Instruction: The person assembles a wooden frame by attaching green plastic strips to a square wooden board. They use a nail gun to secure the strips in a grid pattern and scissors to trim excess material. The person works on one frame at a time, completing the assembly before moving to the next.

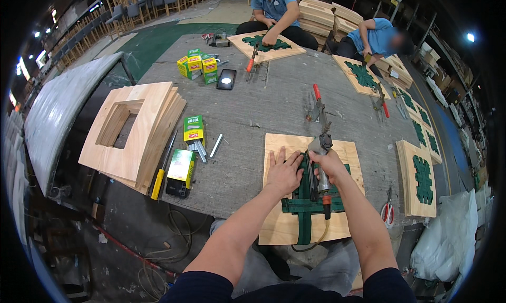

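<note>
A square plywood board (273, 227) lies in front of me at the table's near edge, with dark green webbing straps (304, 228) crossed over its middle. My left hand (284, 174) rests flat on the board, fingers spread, its fingertips beside the upright straps. In my right hand (332, 165) is a pneumatic staple gun (319, 145), with my fingers wrapped around its body over the straps. A hose (322, 233) runs from the gun's red-collared end toward me. Just past the board's far edge stands a red-handled toggle clamp (317, 94). The gun's nose and the strap under it are partly hidden.
Stacked wooden frames (150, 129), a yellow-handled screwdriver (157, 184), staple boxes (193, 128) and a phone (226, 79) are left. Right are scissors (388, 213) and strapped boards (406, 171). Two people in blue shirts work on boards (292, 51) across the table.
</note>
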